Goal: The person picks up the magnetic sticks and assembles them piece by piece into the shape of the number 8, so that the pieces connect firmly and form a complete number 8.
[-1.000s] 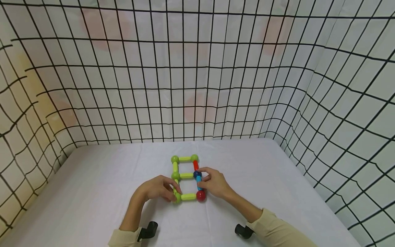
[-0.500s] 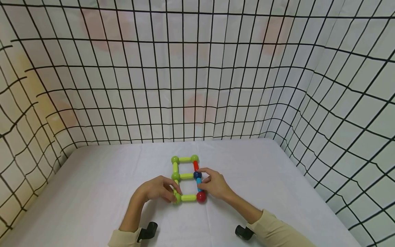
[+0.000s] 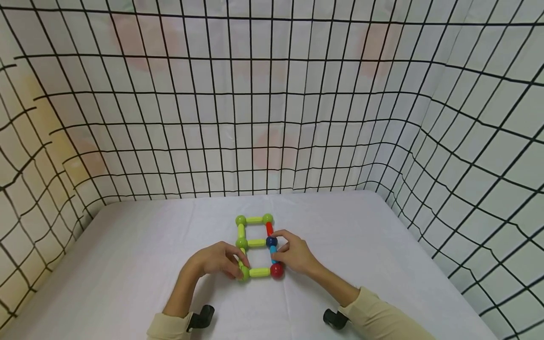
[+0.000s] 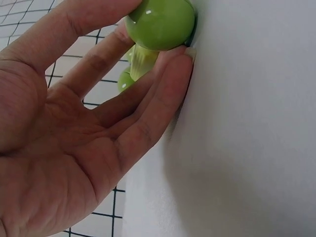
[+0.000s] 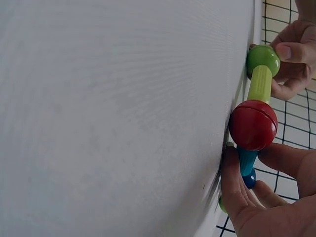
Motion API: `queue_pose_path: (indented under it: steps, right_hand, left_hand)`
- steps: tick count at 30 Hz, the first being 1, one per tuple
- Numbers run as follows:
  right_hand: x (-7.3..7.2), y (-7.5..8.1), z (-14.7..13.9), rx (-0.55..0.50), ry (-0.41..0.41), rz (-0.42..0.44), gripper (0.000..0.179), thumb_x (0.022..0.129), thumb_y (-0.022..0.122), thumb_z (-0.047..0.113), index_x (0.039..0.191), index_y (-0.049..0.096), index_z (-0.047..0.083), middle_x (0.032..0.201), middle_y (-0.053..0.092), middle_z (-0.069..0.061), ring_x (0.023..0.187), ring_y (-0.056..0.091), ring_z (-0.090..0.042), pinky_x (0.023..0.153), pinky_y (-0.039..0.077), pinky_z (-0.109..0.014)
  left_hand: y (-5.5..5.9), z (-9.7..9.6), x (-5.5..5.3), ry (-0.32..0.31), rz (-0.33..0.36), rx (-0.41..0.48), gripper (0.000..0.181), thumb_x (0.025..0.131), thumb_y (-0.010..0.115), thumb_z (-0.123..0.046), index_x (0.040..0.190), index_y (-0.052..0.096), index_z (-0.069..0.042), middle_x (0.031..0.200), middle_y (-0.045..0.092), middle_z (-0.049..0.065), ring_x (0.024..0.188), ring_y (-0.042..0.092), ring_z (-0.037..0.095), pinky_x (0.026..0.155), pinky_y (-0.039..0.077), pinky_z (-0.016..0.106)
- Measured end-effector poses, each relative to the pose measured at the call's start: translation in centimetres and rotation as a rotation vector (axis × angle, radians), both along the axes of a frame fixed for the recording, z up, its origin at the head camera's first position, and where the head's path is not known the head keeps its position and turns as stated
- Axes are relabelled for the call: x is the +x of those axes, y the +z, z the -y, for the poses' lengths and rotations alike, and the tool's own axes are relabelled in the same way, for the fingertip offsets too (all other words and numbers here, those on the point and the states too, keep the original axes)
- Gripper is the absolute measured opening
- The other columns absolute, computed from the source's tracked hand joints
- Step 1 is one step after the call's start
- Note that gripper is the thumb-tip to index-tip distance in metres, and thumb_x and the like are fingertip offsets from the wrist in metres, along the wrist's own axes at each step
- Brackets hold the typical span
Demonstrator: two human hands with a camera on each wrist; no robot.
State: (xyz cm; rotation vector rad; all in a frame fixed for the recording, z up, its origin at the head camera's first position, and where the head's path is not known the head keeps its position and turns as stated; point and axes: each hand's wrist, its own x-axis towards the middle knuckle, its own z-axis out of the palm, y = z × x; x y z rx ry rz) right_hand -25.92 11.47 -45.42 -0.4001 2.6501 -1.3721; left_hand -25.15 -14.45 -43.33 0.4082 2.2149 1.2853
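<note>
A flat ladder-shaped frame of toy balls and rods lies on the white table. My left hand [image 3: 216, 260] holds its near left green ball [image 4: 163, 23], thumb on one side and fingers behind. On the right side, my right hand [image 3: 297, 254] pinches the light blue rod [image 5: 247, 160] between thumb and fingers, its index fingertip at the dark blue ball [image 3: 271, 242]. The red ball [image 5: 253, 125] sits at the near right corner, joined to the left corner by a yellow-green rod [image 3: 259, 272]. A red rod [image 3: 269, 229] runs from the dark blue ball to the far right green ball [image 3: 267, 218].
A yellow-green rod [image 3: 257, 242] crosses the middle of the frame. Black netting [image 3: 263, 123] stands around the back and sides of the white-covered table [image 3: 361, 226]. A black wrist camera [image 3: 201, 317] shows at the left cuff, another [image 3: 335, 319] at the right.
The near right end of the frame, with the red ball, has shifted very slightly toward me. Both hands keep the same holds.
</note>
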Motion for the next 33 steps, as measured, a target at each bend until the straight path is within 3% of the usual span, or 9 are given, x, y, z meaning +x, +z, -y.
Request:
queue_pose_path:
  steps: [16, 25, 30, 33]
  right_hand:
    - [-0.2, 0.0, 0.1, 0.006, 0.005, 0.002, 0.049, 0.087, 0.077, 0.013, 0.133, 0.059, 0.013, 0.087, 0.075, -0.007, 0.076, 0.069, -0.013, 0.073, 0.058, -0.031]
    - [-0.2, 0.2, 0.1, 0.024, 0.009, -0.001, 0.049, 0.087, 0.077, 0.014, 0.132, 0.059, 0.014, 0.089, 0.075, -0.007, 0.078, 0.069, -0.013, 0.073, 0.058, -0.032]
    - [-0.2, 0.2, -0.1, 0.035, 0.002, 0.013, 0.049, 0.088, 0.077, 0.016, 0.133, 0.059, 0.015, 0.089, 0.075, -0.006, 0.077, 0.069, -0.013, 0.074, 0.058, -0.032]
    - [-0.2, 0.4, -0.4, 0.036, -0.011, 0.02, 0.049, 0.089, 0.076, 0.017, 0.134, 0.059, 0.014, 0.089, 0.076, -0.005, 0.076, 0.069, -0.014, 0.074, 0.059, -0.032]
  left_hand:
    - [0.9, -0.3, -0.6, -0.056, 0.004, -0.075, 0.021, 0.079, 0.081, -0.005, 0.099, 0.076, -0.008, 0.081, 0.074, 0.002, 0.074, 0.066, 0.013, 0.073, 0.059, 0.032]
    - [1.5, -0.4, -0.4, -0.093, -0.049, -0.141, 0.018, 0.081, 0.081, -0.006, 0.098, 0.077, -0.011, 0.082, 0.075, 0.003, 0.071, 0.064, 0.012, 0.071, 0.057, 0.03]
    - [2.1, -0.2, -0.4, -0.128, -0.092, -0.23, 0.025, 0.083, 0.081, -0.014, 0.107, 0.078, -0.016, 0.079, 0.072, 0.001, 0.069, 0.061, 0.013, 0.069, 0.052, 0.029]
    - [2.6, 0.1, -0.2, -0.116, -0.128, -0.275, 0.03, 0.084, 0.081, -0.018, 0.113, 0.077, -0.018, 0.081, 0.072, 0.001, 0.07, 0.061, 0.015, 0.069, 0.052, 0.03]
